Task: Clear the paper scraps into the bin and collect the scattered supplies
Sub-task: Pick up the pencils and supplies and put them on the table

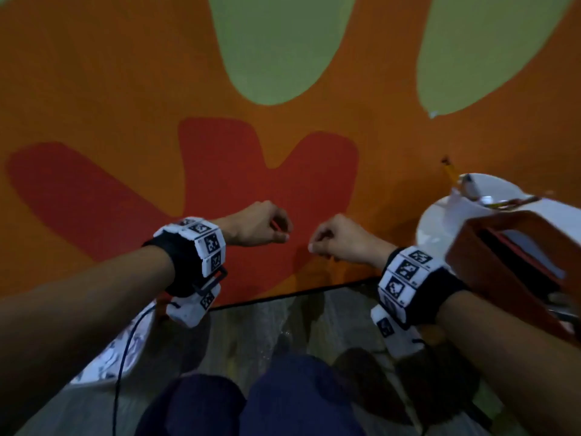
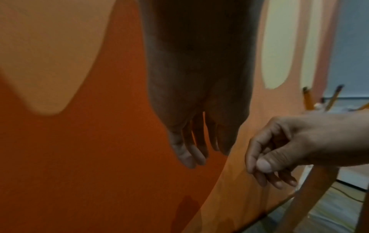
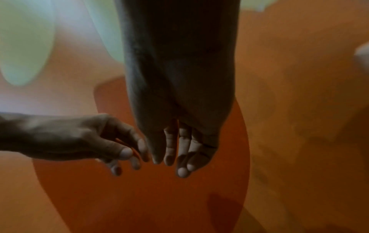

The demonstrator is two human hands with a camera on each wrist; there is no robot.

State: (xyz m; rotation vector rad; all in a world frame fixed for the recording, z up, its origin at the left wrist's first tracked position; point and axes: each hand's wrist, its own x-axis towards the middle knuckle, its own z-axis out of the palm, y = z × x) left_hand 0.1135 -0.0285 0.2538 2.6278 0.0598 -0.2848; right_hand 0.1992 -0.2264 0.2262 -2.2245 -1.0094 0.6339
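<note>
Both hands hover close together over the red patch of a mat (image 1: pixel 239 171) patterned in orange, red and green. My left hand (image 1: pixel 287 232) is curled, and its thumb and forefinger pinch a thin red strip (image 1: pixel 275 224). In the right wrist view the left hand (image 3: pixel 133 152) shows the same pinch. My right hand (image 1: pixel 312 243) has its thumb pressed to the forefinger, with nothing visible between them (image 2: pixel 257 164). A small pale scrap (image 1: pixel 434 114) lies far off by a green patch. A white round container (image 1: pixel 440 221) holding pencils (image 1: pixel 450 173) stands to the right.
An orange open box (image 1: pixel 503 262) sits close to my right forearm, in front of the white container. The mat's near edge (image 1: pixel 283 295) meets a grey floor. My knees (image 1: pixel 283 398) are below it. A white printed item with a blue cable (image 1: pixel 125 350) lies at lower left.
</note>
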